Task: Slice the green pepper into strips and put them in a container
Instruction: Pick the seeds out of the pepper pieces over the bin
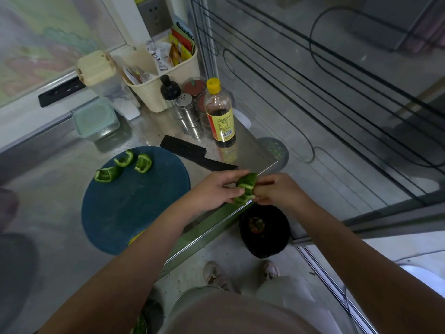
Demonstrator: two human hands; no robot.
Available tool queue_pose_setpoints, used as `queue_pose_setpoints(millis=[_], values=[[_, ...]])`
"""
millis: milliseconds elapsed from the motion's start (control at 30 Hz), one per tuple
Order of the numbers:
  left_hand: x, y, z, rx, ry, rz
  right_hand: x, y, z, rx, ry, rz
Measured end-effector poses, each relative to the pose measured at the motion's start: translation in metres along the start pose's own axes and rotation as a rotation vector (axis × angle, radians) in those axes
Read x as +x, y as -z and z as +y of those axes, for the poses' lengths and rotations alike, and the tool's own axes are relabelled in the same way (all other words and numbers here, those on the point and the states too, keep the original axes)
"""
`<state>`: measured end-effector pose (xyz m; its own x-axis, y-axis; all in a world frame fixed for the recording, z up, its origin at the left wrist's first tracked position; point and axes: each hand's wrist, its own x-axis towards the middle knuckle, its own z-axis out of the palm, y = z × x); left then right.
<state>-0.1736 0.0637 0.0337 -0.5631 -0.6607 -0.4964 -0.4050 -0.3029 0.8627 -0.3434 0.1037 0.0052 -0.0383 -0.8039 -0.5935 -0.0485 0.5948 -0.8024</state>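
In the head view, the left hand (216,189) and the right hand (279,191) are both holding one green pepper piece (245,188) in the air, just past the corner of the table (250,145) and above a black bin (265,231) that is standing on the floor.

The main risk is coming from that position. If either grip is loosening while the inside is being picked at, the piece is likely dropping into the bin or onto the floor, not onto the cutting board (134,201). A second risk is the black knife (192,153), which is lying on the table just beside the left wrist. A careless sweep back toward the board could be knocking it.

The left fingers (232,177) are curling round the left side of the piece and cradling it. The right fingers (265,183) are closing narrowly on its right edge in what looks like a pinch at the pale inner part. The piece is sitting between the two sets of fingertips and touching both.

Three other pepper pieces (124,159) are lying on the far part of the board, not yet in strips. A lidded container (96,119) is waiting well apart, at the back of the table.
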Motion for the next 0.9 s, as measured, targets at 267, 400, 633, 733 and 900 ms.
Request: queue_pose_setpoints(millis=[267,400,633,733,900], values=[[-0.005,0.003,-0.004,-0.082,0.007,0.025,-0.003,0.009,0.013,-0.421,0.205,0.144],[-0.008,0.005,-0.005,-0.118,0.000,0.029,-0.007,0.010,0.018,-0.513,0.384,0.230],[-0.008,0.006,-0.005,-0.170,0.034,0.054,-0.011,0.011,0.023,-0.657,0.689,0.170],[-0.007,0.005,-0.003,-0.151,0.040,0.043,-0.008,0.011,0.026,-0.684,0.806,0.116],[-0.005,0.000,0.002,-0.143,0.039,0.053,-0.004,0.009,0.032,-0.728,0.832,0.088]])
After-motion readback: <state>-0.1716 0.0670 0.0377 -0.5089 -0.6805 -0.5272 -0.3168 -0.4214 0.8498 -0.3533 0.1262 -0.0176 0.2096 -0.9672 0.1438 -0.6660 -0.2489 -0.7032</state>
